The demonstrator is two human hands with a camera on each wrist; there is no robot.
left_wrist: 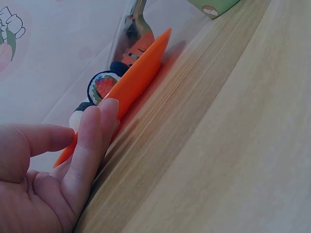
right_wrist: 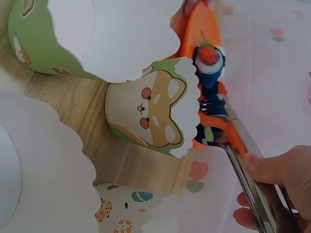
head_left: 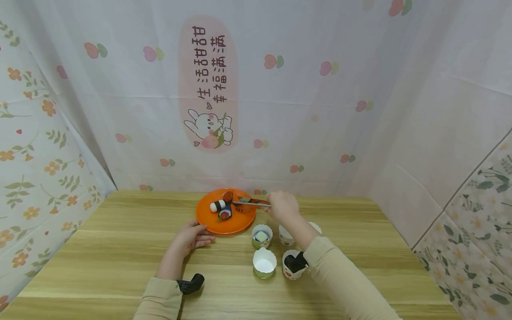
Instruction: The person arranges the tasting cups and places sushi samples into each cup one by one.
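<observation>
Sushi (head_left: pixel 225 214) lies on a plate (head_left: pixel 233 227) and in one cup (head_left: pixel 261 244) (left grip (head_left: pixel 190 238) pinching plate, right grip (head_left: pixel 283 207) clasping tongs (head_left: pixel 253 204)).

Diffuse light casts soft shadows, the wrist views dimmer.

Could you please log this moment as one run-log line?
left hand: pinches rim of round orange plate; right hand: holds silver metal tongs; tongs: tips over plate; multicoloured sushi-like pieces: on plate
</observation>
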